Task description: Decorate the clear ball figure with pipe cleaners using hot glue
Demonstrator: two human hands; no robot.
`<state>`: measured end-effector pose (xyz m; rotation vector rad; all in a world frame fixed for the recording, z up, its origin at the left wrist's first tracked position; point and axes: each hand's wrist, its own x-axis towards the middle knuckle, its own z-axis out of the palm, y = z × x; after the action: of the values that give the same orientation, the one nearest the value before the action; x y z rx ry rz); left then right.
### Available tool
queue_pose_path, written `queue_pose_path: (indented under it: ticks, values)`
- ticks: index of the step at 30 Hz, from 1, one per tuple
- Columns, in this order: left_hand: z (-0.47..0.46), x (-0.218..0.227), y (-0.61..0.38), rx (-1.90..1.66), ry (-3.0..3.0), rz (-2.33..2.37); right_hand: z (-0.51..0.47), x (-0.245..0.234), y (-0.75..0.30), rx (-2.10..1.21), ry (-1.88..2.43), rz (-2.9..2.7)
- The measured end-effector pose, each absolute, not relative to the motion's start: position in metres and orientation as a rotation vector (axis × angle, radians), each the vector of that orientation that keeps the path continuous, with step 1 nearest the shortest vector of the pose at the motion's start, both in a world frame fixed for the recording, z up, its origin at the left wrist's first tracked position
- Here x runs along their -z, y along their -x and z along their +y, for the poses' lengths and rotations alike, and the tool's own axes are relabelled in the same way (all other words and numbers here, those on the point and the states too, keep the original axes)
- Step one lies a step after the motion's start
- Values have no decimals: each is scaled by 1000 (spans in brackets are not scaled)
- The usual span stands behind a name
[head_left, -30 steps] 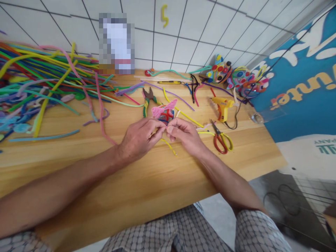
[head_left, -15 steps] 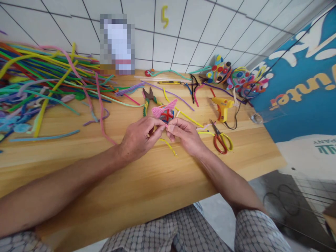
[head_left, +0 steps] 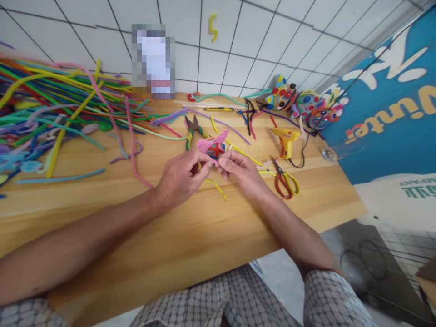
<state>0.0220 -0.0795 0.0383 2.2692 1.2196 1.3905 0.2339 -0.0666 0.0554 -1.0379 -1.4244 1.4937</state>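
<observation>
Left hand: The person's left hand (head_left: 182, 178) pinches a small pink strip (head_left: 215, 162) between thumb and forefinger, a narrow grip.
Right hand: The right hand (head_left: 240, 171) faces it with thumb and fingers drawn together, fingertips just beside the strip's other end; whether they clasp it cannot be told.
Pink strip: Its short visible length curves between the two sets of fingertips, above the wooden table (head_left: 204, 245).
Pink fuzzy piece: Just beyond the fingers, a wing-like pink fuzzy piece (head_left: 206, 145) sits against a red-and-blue object (head_left: 217, 151), partly hidden by the hands.
Yellow strand: A short yellow strand (head_left: 218, 187) lies on the wood beneath the hands.
Tools: Pliers (head_left: 193, 128) with green-and-yellow handles lie open beyond the left hand. To the right are scissors (head_left: 282, 181), blades pointing away, and a yellow glue gun (head_left: 286, 140). A yellow cutter (head_left: 219, 109) lies near the wall.
Stems: A tangled heap of colorful fuzzy stems (head_left: 75, 109) covers the table's far left.
Figures: Bright, dotted figures (head_left: 282, 96) stand in a cluster at the far right, against the white tiled wall (head_left: 259, 32).
Panel: A blue panel (head_left: 395, 100) bearing large lettering flanks the table.
</observation>
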Motion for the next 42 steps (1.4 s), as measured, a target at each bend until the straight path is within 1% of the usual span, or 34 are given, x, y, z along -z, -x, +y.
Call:
queue_pose_path:
  ticks: [3,7,9,12,14,15,18,24,27,30,33,35,38,42]
  values:
    - [-80,-36,-21,-1391,-2274,1187,-62,-73,-256,-1344,1132,-1498]
    - [-84,-31,-22,-1353,-2332,1061,-67,-87,-308,-891,1382,-1545]
    - [-87,-30,-24,-1326,-2379,984,-74,-84,-342,-621,1598,-1504]
    - [-91,-30,-27,-1273,-2454,914,-78,-72,-394,-165,1861,-1299]
    - [-93,-28,-27,-1226,-2502,882,-73,-61,-424,12,1962,-1206]
    - [-94,-27,-26,-1202,-2527,866,-69,-56,-436,41,1988,-1189]
    - [-96,-18,-23,-1149,-2605,852,-47,-42,-454,-59,1999,-1268]
    - [-98,0,-16,-1145,-2671,966,-1,-31,-443,-374,2050,-1353]
    - [-98,5,-13,-1168,-2662,987,14,-32,-439,-427,2090,-1372]
    - [-96,6,-11,-1191,-2610,1045,16,-41,-436,-400,2086,-1386]
    - [-95,4,-11,-1236,-2567,1048,-2,-59,-424,-442,1955,-1454]
    - [-94,1,-12,-1261,-2568,1034,-23,-74,-409,-617,1715,-1534]
    - [-94,-1,-12,-1222,-2588,1044,-58,-91,-381,-753,1542,-1632]
    - [-95,-1,-10,-1131,-2619,1047,-85,-105,-347,-730,1419,-1926]
